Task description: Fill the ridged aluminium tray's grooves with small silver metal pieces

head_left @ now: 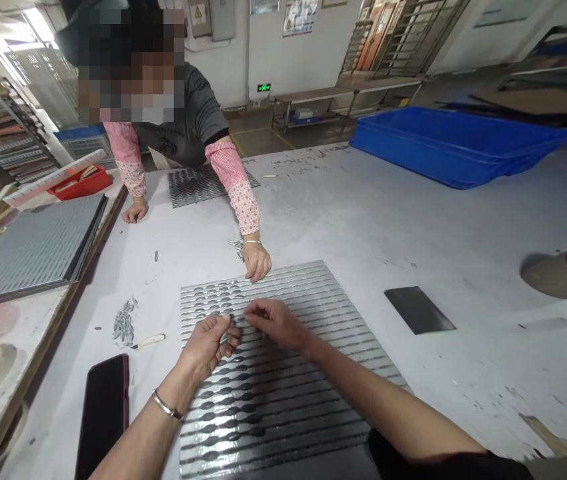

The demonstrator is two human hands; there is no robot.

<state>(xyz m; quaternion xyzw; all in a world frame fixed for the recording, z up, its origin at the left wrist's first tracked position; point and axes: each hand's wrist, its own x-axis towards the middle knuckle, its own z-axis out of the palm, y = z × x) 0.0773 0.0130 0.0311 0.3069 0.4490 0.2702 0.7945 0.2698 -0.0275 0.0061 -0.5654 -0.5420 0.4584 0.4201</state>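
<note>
A shiny silver sheet (343, 333) with dark parallel lines lies on the table, and rows of dark leaf-shaped pieces (233, 423) cover its left part. Over its upper left area, my left hand (211, 343) has thumb and forefinger pinched, on something too small to make out. Close by on the right, my right hand (273, 320) is also pinched near the same spot; what its fingertips hold is hidden. At the sheet's far edge rests another person's hand (257, 260) in a floral sleeve. A pile of small grey pieces (124, 323) lies to the left.
A knife (151, 341) and a phone (103, 413) lie left of the sheet. To the right are a dark rectangular plate (419, 310) and a blue tray (443, 150). Stacked sheets (33, 247) and a tape roll (6, 367) sit at the left. A person leans over the far side.
</note>
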